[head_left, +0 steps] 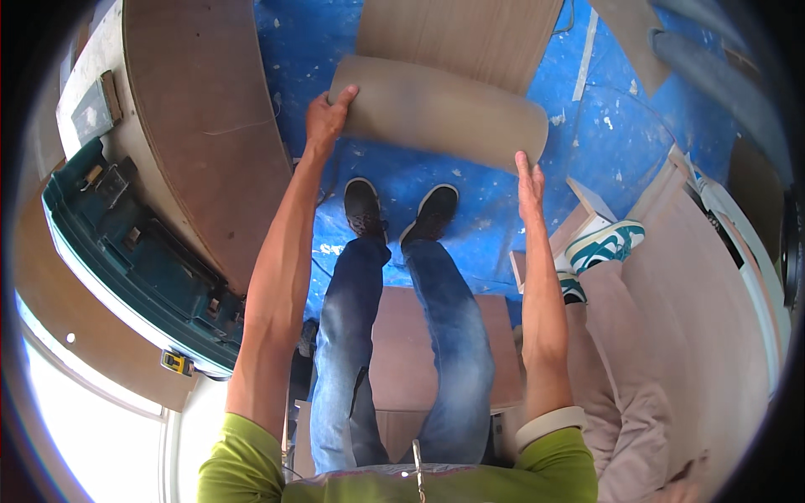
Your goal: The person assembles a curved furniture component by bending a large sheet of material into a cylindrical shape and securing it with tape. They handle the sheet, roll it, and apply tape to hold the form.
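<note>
In front of me, a wide brown roll of sheet material (444, 109) lies across, its right end nearer to me. My left hand (329, 117) grips its left end, thumb on the outside and the other fingers mostly hidden behind the edge. At the right end my right hand (530, 186) holds the edge, with its fingers pointing away from me. Beyond the roll stretches a flat wood-grain sheet (470, 33); whether the two are one piece I cannot tell.
Blue sheeting (369, 168) covers the floor. To the left stand a curved wooden panel (197, 126), a dark green tool case (138, 243) and a yellow tape measure (176, 362). On the right are another person's green-and-white shoe (608, 243), pale boards (696, 277) and another person's jeans leg (721, 84).
</note>
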Demonstrator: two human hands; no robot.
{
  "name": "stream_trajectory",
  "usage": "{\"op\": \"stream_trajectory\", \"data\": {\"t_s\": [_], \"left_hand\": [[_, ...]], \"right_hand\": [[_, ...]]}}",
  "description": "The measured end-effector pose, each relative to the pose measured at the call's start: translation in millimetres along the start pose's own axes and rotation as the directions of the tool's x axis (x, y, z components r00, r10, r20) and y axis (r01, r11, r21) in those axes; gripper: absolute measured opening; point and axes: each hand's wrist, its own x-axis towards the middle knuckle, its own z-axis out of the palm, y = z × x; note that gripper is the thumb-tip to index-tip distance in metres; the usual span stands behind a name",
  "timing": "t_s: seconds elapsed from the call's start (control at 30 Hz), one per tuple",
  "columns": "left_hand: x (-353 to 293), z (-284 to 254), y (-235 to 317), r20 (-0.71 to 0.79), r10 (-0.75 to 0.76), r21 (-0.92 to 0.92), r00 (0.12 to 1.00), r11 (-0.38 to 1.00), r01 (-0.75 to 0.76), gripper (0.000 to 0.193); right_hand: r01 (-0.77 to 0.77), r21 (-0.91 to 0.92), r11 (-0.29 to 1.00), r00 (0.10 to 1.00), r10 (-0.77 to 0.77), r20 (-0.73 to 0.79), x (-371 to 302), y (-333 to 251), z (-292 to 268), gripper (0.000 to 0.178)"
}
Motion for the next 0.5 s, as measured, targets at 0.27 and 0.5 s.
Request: {"op": "stream_trajectory", "data": {"t_s": [0.27, 0.5], "left_hand": [[-3, -15, -33, 0.032, -0.072, 0.278, 0.997, 0.959, 0.061, 0.056], [-61, -22, -96, 0.048, 0.182, -0.053, 0.982, 0.982, -0.179, 0.053]], "right_hand": [[-0.173, -0.049, 0.984, 0.982, 0.176, 0.064, -14, 27, -4, 0.065], [-0.27, -0.024, 0.963, 0.96, 0.271, 0.068, 45, -22, 3, 0.067]]}}
